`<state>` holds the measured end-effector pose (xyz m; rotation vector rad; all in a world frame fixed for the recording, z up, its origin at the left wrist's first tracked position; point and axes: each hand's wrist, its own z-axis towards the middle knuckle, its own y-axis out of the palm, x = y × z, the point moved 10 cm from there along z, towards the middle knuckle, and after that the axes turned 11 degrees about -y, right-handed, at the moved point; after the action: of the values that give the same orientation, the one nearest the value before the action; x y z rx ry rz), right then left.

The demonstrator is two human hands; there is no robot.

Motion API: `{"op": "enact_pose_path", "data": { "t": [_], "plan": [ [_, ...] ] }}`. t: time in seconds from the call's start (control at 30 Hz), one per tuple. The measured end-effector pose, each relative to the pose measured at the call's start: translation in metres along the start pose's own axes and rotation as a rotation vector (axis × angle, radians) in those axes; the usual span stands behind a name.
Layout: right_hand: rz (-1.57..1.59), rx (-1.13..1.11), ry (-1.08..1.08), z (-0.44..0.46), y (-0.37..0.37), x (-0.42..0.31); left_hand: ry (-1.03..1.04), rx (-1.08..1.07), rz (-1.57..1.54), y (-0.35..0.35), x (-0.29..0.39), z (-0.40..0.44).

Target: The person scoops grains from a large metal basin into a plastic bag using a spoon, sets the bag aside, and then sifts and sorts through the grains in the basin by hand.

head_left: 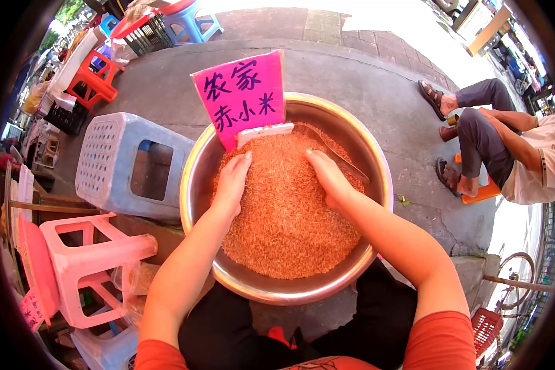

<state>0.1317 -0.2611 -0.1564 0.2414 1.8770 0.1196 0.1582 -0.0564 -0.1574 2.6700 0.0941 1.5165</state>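
A wide metal basin (382, 179) holds a heap of reddish-brown grain (287, 216). On the left side of the heap rests my left hand (231, 180), its fingers partly sunk in or against the grain and its thumb showing. Opposite it, my right hand (328, 176) touches the right side, thumb up and its other fingers hidden. A pink sign (243, 92) with black handwriting stands at the basin's far edge, with a white block (265, 132) at its foot. Beside the block, a curved metal scoop (336, 154) lies along the grain's upper right.
At the left stand a grey-blue plastic stool (105, 160) and a pink stool (98, 253). Farther back are a red stool (98, 77) and a blue stool (194, 21). A seated person (518, 142) is at the right, near a bicycle wheel (517, 258).
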Motion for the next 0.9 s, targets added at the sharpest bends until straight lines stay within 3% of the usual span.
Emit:
{"op": "enact_pose_path", "data": {
  "t": [0.13,0.23,0.33,0.47,0.5,0.57,0.63,0.7,0.8,0.9],
  "plan": [
    [-0.065,-0.358,-0.022,-0.024,0.049,-0.016,0.1,-0.139,-0.035,0.027,0.009,-0.035],
    [-0.443,-0.603,-0.162,-0.058,0.053,-0.054,0.097,-0.195,0.17,0.014,0.016,-0.061],
    [-0.603,-0.454,-0.091,-0.072,0.008,-0.061,0.023,-0.09,0.222,-0.024,0.012,-0.083],
    [-0.106,-0.123,0.332,-0.114,-0.037,-0.038,-0.422,-0.052,-0.077,-0.051,-0.016,-0.122],
    [-0.027,-0.055,0.411,-0.123,-0.041,-0.025,-0.499,-0.171,-0.113,-0.044,-0.024,-0.126],
    [0.059,0.12,0.507,-0.131,-0.054,0.005,-0.524,-0.128,-0.188,-0.039,-0.037,-0.123],
    [0.145,0.143,0.453,-0.121,-0.052,0.033,-0.529,-0.011,-0.176,-0.044,-0.061,-0.111],
    [0.241,0.2,0.298,-0.101,-0.057,0.063,-0.446,-0.03,-0.281,-0.047,-0.086,-0.085],
    [0.457,0.344,0.444,-0.096,-0.038,0.074,-0.439,0.057,-0.41,-0.034,-0.078,-0.078],
    [0.535,0.314,0.511,-0.096,-0.011,0.061,-0.451,0.013,-0.445,-0.015,-0.076,-0.08]
  ]
}}
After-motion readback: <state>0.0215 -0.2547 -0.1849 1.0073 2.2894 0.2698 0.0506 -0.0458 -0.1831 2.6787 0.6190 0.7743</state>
